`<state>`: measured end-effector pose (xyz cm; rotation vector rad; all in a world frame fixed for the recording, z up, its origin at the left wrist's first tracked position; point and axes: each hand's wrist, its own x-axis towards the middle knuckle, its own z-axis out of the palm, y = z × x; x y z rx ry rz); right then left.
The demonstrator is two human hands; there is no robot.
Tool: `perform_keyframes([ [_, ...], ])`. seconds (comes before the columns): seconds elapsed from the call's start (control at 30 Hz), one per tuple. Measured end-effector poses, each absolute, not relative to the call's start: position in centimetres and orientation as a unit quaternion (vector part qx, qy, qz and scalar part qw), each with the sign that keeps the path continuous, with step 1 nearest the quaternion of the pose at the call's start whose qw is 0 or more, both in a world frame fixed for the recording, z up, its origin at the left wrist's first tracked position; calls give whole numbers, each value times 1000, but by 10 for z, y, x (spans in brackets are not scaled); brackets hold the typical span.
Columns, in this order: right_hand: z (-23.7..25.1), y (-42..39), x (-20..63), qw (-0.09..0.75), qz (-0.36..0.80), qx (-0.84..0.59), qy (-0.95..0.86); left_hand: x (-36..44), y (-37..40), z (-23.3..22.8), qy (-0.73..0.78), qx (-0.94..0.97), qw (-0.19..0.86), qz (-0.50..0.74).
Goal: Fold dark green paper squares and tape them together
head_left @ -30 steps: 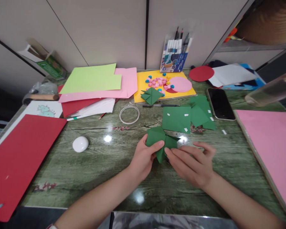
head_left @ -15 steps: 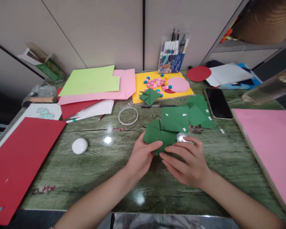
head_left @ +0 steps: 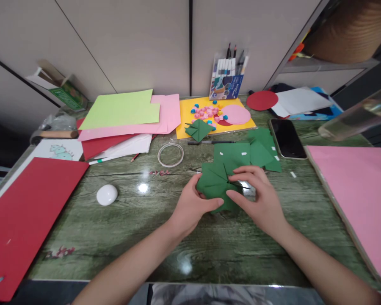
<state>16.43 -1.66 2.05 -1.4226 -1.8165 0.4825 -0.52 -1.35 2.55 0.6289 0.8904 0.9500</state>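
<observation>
Hands pinch folded dark-green paper [head_left: 216, 186] on the table [head_left: 130, 220]: left hand [head_left: 190, 207] and right hand [head_left: 260, 199] both closed on it. Flat green squares [head_left: 241, 153] lie just behind; bare tabletop nearer.

The green fold [head_left: 216, 186] pinched between both hands is matt paper with crisp creases. Under it the table [head_left: 120, 228] is glossy, wood-grained green, throwing bright glare spots. Just beyond the grip lie matt green sheets [head_left: 241, 153] with small white tabs. Farther left of the grip, a smooth white plastic egg [head_left: 107, 195] and a clear, shiny tape ring [head_left: 170, 154].
</observation>
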Motion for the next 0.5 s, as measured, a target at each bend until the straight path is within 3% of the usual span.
perform_keyframes([
  [0.3, 11, -14, 161, 411, 275, -535, -685, -3, -15, 22, 393, 276, 754, 448],
  [0.5, 9, -17, 158, 416, 261, -536, -686, -2, -16, 21, 401, 191, 755, 482],
])
